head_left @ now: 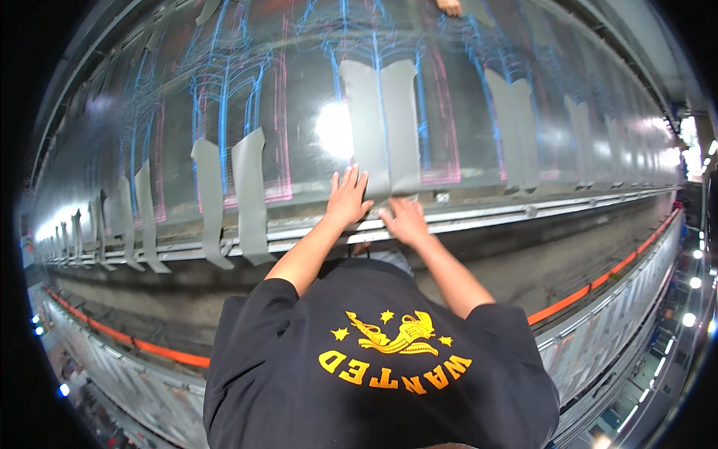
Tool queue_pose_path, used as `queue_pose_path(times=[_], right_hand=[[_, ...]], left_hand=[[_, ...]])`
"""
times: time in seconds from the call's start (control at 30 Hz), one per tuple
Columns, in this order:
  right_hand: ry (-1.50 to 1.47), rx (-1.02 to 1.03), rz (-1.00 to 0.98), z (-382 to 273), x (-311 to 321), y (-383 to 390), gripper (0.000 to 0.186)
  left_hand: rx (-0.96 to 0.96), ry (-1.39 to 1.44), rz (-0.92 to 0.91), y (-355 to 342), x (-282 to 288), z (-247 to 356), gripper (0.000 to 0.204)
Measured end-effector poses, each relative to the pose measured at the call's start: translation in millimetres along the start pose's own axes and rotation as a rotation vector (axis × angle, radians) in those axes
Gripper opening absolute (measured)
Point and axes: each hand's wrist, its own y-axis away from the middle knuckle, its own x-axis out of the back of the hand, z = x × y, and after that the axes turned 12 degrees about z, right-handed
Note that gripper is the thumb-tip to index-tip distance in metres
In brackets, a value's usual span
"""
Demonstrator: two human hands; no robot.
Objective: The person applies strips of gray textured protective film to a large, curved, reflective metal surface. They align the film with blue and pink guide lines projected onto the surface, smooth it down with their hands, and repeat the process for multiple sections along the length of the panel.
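Spread fingers of the left hand [346, 200] lie at the lower edge of the left gray piece [364, 120]; whether the right hand [406, 221], at the lower end of the right gray piece [402, 127], pinches anything cannot be told. Both pieces lie flat on the dark, line-marked table [307, 97], their lower ends near the metal rail [493, 217].

Your table [304, 176]: long, dark, glossy top, metal rail [493, 219] along near edge. Blue lines [226, 97] and pink lines [281, 112] marked on it in repeating sets. Grey pair [404, 123] lies flat ahead of you, side by side. Pair to your left [250, 183] spaced apart, near ends over rail. More grey pairs [511, 127] down your right.
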Motion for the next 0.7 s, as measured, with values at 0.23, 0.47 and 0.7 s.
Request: queue_pose_path(times=[0.23,0.47,0.7], right_hand=[[-0.165,-0.141,-0.052,33,1,-26,0.06],[-0.425,-0.132,0.237,-52,11,-3,0.031],[-0.848,-0.061,-0.181,-214,-85,17,0.027]], left_hand=[[0.269,0.478,0.413,131,34,-23,0.041],[0.829,0.624,0.74,246,71,-88,0.028],[0.838,0.851,0.922,270,101,-213,0.03]])
